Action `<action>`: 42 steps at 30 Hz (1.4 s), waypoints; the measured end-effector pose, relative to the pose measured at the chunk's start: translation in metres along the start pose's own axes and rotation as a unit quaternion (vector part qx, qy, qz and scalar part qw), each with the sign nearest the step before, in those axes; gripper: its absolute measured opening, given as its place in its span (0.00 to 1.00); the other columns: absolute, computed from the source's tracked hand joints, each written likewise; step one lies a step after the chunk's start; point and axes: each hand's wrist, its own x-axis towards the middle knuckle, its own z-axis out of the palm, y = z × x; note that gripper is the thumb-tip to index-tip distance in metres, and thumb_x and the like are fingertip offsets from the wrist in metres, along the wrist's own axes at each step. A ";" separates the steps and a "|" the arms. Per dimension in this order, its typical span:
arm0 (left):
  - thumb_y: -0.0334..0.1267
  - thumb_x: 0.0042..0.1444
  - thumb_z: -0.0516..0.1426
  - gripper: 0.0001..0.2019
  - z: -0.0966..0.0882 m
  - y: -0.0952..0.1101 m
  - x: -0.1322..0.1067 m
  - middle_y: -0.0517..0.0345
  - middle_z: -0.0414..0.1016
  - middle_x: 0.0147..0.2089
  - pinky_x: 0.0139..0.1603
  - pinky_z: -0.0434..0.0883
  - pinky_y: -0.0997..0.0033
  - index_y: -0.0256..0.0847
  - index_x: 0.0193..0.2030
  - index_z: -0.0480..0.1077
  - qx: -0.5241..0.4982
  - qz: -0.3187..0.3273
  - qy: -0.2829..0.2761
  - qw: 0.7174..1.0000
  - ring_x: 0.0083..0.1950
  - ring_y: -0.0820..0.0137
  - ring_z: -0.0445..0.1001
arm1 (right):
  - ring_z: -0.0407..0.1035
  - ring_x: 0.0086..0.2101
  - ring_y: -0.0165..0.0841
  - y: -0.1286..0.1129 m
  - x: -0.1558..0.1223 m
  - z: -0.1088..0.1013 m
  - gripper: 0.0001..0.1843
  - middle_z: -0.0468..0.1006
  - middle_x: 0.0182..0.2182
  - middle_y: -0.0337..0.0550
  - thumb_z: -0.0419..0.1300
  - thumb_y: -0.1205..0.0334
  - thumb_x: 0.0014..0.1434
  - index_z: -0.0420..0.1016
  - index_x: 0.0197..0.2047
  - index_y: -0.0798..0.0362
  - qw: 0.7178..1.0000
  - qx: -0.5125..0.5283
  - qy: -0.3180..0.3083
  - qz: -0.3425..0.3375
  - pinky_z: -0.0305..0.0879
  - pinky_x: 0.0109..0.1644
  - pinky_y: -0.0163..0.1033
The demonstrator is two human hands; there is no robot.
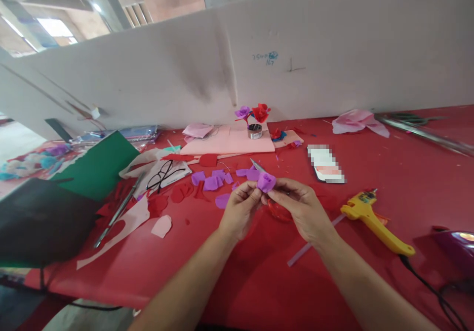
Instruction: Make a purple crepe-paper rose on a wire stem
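Observation:
Between both hands is a small purple paper flower (265, 182), a rolled bloom of crepe-like paper. My left hand (242, 205) pinches its lower left side with thumb and fingers. My right hand (298, 202) closes on it from the right, fingertips at its base. A scissors blade (256, 165) shows just behind the flower; its handles, in red, lie partly hidden below my hands. Loose purple paper petals (214, 181) are scattered to the left of my left hand. Red paper pieces (181, 192) lie farther left.
A yellow glue gun (377, 222) with a clear glue stick (299, 254) lies right, beside a phone (325, 164). Finished paper flowers stand in a small round holder (255, 131) at the back. Eyeglasses (160, 177), a metal rod (120, 210) and green sheets (99, 165) lie left.

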 end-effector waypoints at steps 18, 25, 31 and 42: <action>0.42 0.43 0.68 0.13 0.001 0.006 -0.001 0.60 0.72 0.24 0.29 0.61 0.77 0.36 0.29 0.72 0.010 -0.012 0.000 1.000 0.26 0.77 0.67 | 0.72 0.32 0.31 0.006 -0.001 -0.001 0.06 0.79 0.29 0.36 0.66 0.61 0.53 0.81 0.36 0.46 1.000 -0.009 0.006 -0.018 0.71 0.42 0.39; 0.43 0.46 0.67 0.13 -0.004 0.002 0.001 0.59 0.72 0.24 0.28 0.59 0.76 0.36 0.31 0.73 0.034 0.005 -0.006 0.999 0.25 0.78 0.64 | 0.71 0.30 0.32 0.006 -0.002 0.001 0.06 0.77 0.28 0.38 0.67 0.59 0.51 0.80 0.35 0.48 0.999 -0.041 0.023 -0.027 0.71 0.40 0.41; 0.43 0.49 0.65 0.11 -0.007 -0.003 0.002 0.60 0.71 0.25 0.29 0.57 0.76 0.37 0.31 0.73 0.064 0.023 -0.010 0.998 0.25 0.78 0.62 | 0.72 0.31 0.33 0.008 -0.003 0.000 0.06 0.77 0.30 0.39 0.65 0.59 0.53 0.79 0.36 0.48 0.997 -0.059 0.021 -0.040 0.72 0.40 0.42; 0.44 0.50 0.63 0.11 -0.005 -0.003 0.000 0.62 0.69 0.24 0.28 0.58 0.75 0.38 0.31 0.73 0.110 0.062 0.008 0.992 0.24 0.78 0.60 | 0.73 0.32 0.34 0.011 -0.003 0.001 0.07 0.78 0.31 0.39 0.66 0.59 0.53 0.79 0.37 0.47 0.995 -0.074 0.037 -0.049 0.72 0.41 0.41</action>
